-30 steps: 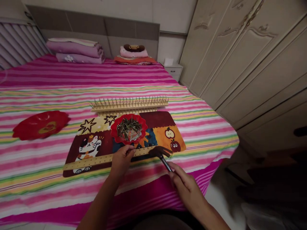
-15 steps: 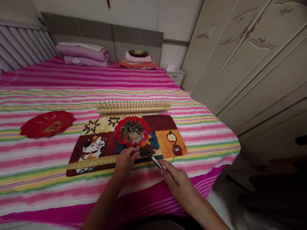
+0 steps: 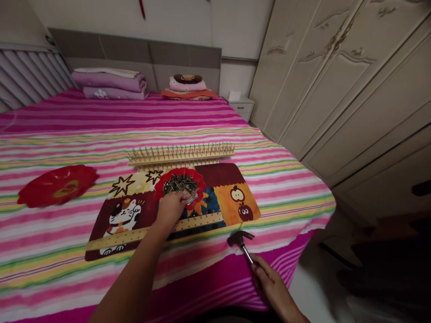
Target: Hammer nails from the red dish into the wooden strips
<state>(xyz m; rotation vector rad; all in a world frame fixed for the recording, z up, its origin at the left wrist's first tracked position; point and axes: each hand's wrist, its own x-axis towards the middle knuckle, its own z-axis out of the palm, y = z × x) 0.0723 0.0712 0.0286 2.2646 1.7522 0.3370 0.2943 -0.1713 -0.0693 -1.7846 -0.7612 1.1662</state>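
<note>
My right hand (image 3: 272, 282) is wrapped round the handle of a claw hammer (image 3: 241, 238), whose head hangs over the striped bed cover near the front edge. At the near rim of a red scalloped dish (image 3: 160, 183), my left hand (image 3: 171, 206) has its fingertips drawn together among a heap of nails (image 3: 182, 180). What lies between those fingertips is hidden. Below the dish a long wooden strip (image 3: 198, 220) with rows of small holes crosses the patterned mat (image 3: 220, 175). A few nails stand in its right part. My left forearm covers the strip's middle.
Behind the mat lie wooden strips (image 3: 182, 157) bristling with upright nails. A red tray (image 3: 57, 186) sits on the bed cover (image 3: 279, 179) to the left. Folded bedding (image 3: 111, 80) is stacked by the headboard; a wardrobe (image 3: 336, 89) lines the right side.
My left hand has moved from the wooden strip up to the nails in the dish. My right hand has drawn the hammer off the strip, toward me and right.
</note>
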